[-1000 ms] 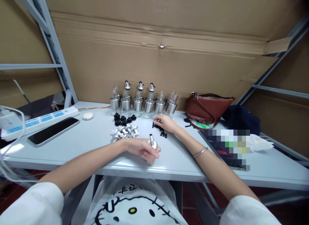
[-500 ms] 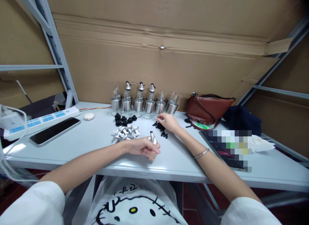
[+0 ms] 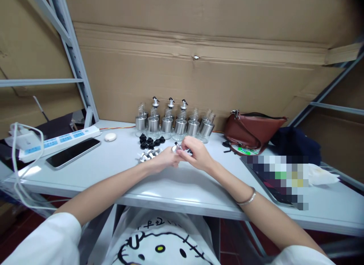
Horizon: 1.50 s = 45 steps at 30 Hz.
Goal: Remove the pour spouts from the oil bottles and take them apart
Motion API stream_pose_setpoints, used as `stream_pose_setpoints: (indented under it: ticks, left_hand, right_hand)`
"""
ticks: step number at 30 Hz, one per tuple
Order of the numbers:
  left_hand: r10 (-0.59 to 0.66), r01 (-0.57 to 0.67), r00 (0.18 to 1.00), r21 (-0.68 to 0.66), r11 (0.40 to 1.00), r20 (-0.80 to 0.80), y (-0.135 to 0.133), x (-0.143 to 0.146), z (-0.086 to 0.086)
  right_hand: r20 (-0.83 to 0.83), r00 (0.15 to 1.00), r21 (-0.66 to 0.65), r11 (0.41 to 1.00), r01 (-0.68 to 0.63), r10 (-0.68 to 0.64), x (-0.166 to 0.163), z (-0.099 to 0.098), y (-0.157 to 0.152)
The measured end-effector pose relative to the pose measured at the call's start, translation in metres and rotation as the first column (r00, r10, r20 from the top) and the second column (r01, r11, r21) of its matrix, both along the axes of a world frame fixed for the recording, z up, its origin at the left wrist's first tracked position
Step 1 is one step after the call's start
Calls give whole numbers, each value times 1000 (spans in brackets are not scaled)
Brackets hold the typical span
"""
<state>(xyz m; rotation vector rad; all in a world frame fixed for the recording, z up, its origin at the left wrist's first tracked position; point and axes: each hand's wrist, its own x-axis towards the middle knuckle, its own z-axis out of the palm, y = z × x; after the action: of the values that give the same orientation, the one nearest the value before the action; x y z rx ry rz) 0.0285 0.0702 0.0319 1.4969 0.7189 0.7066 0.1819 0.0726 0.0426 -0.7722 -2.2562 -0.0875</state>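
Note:
Both hands meet above the middle of the grey table (image 3: 119,170). My left hand (image 3: 162,163) is closed round a small silver pourer spout (image 3: 175,147), of which only the tip shows. My right hand (image 3: 195,153) pinches at that spout from the right, perhaps with a small black part that I cannot make out. Just behind the hands lie a heap of silver spouts (image 3: 149,155) and a cluster of black stoppers (image 3: 150,141). Further back stands a row of glass bottles with steel bands (image 3: 174,122), three of them with spouts fitted.
A phone (image 3: 73,152), a white power strip (image 3: 59,140) with cables and a small white oval case (image 3: 110,136) lie at the left. A brown leather bag (image 3: 253,130), dark cloth and a blurred-out tablet (image 3: 273,177) sit at the right. Cardboard backs the shelf.
My left hand lifted the spout off the table and moved it back. My right hand left the small black parts and came across to meet it.

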Motion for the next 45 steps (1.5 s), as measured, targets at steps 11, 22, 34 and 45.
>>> stream_pose_setpoints:
  ticks: [11, 22, 34, 45]
  left_hand:
    - [333, -102, 926, 732, 673, -177, -1, -7, 7]
    - [590, 108, 799, 993, 52, -118, 18, -21, 11]
    - [613, 36, 788, 998, 54, -61, 23, -23, 21]
    - [77, 90, 972, 651, 754, -224, 19, -35, 43]
  right_hand:
    - [-380, 908, -480, 877, -30, -178, -2, 9, -5]
    - [-531, 803, -847, 133, -515, -271, -5, 18, -10]
    - [-792, 551, -550, 700, -457, -263, -31, 7, -17]
    - [-345, 938, 137, 990, 25, 24, -11, 6, -6]
